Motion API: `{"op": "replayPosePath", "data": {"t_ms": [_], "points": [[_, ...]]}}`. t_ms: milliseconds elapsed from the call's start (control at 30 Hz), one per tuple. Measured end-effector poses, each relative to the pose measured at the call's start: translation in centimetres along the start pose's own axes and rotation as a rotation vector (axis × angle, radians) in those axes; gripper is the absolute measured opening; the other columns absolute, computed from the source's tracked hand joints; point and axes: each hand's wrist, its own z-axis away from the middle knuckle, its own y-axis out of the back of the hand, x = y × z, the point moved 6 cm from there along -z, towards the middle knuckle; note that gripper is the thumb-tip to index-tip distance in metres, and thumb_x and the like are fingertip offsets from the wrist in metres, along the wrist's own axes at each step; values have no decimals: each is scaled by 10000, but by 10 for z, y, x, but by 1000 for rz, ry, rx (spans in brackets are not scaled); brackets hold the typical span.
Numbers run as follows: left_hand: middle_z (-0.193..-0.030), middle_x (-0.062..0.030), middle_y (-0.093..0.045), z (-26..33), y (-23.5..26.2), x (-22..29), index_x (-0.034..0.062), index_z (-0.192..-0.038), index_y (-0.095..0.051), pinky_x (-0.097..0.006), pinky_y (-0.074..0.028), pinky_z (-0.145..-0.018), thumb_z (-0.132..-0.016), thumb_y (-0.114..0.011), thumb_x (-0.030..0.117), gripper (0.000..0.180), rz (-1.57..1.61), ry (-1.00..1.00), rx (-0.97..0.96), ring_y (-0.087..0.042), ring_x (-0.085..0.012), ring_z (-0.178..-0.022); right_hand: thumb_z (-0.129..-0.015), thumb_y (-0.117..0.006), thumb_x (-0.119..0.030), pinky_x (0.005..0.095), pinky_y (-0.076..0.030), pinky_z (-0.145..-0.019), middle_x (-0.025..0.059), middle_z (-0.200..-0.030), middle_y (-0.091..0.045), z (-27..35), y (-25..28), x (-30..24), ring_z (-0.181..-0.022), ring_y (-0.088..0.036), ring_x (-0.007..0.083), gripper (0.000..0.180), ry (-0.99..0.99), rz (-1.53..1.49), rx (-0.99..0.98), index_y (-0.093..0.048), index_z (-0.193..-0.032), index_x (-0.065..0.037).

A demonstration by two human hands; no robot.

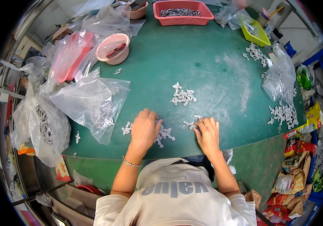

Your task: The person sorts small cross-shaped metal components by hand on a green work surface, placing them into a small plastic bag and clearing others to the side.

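Small silvery metal parts lie in clusters on the green tabletop. My left hand (145, 127) is curled palm down over one cluster (164, 136), its fingertips mostly hidden; what it pinches cannot be made out. More parts (127, 128) stick out on the left side of that hand. To the right, my right hand (209, 135) has its thumb and bent fingers at a few small metal parts (188, 124), apparently gripping one at its edge. Beyond both hands sits a separate pile of the same parts (183, 95).
Clear plastic bags with metal parts (97, 105) cover the left side. A pink basket (118, 60) holds a red-handled tool. At the back stand a pink tray (184, 20) of parts and a yellow-green tray (255, 35). Further parts (284, 115) lie near the right edge.
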Motion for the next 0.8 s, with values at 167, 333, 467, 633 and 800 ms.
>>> {"op": "replayPosePath", "data": {"t_ms": [167, 333, 467, 633, 800], "points": [[-876, -140, -515, 3, 4, 20, -1, -910, -553, -372, -426, -678, -729, -624, 59, 203, 94, -68, 71, -522, -300, -740, -679, -668, -42, 317, -367, -675, 76, -715, -560, 0, 17, 5, -705, -511, 227, 106, -78, -252, 145, -607, -755, -3], [-993, -95, -541, 6, 10, 65, 51, -1035, -584, -285, -446, -705, -698, -634, -42, 353, 712, -158, -87, -553, -205, -837, -746, -605, 24, 242, -406, -650, 74, -698, -569, 5, 34, -2, -693, -525, 132, 35, -335, -820, -14, -608, -777, 38], [-872, -92, -607, 9, 13, 69, 28, -925, -639, -253, -453, -651, -695, -647, -47, 242, 827, -145, -56, -572, -178, -763, -762, -596, 15, 246, -405, -663, 77, -704, -586, 7, 45, -12, -691, -517, 139, 38, -339, -1049, -25, -603, -778, 49], [-816, -88, -626, 11, 24, 78, 19, -886, -649, -241, -451, -618, -690, -656, -47, 208, 839, -149, -13, -580, -162, -724, -777, -572, 14, 270, -402, -665, 88, -726, -595, 4, 67, -24, -689, -516, 164, 51, -214, -938, 37, -594, -778, 60], [-801, -93, -631, 15, 28, 81, 11, -870, -648, -238, -449, -600, -683, -666, -42, 195, 870, -148, -15, -584, -158, -700, -801, -548, -10, 279, -392, -652, 96, -726, -580, 5, 72, -27, -683, -503, 176, 83, -171, -944, 63, -580, -780, 63]]}}
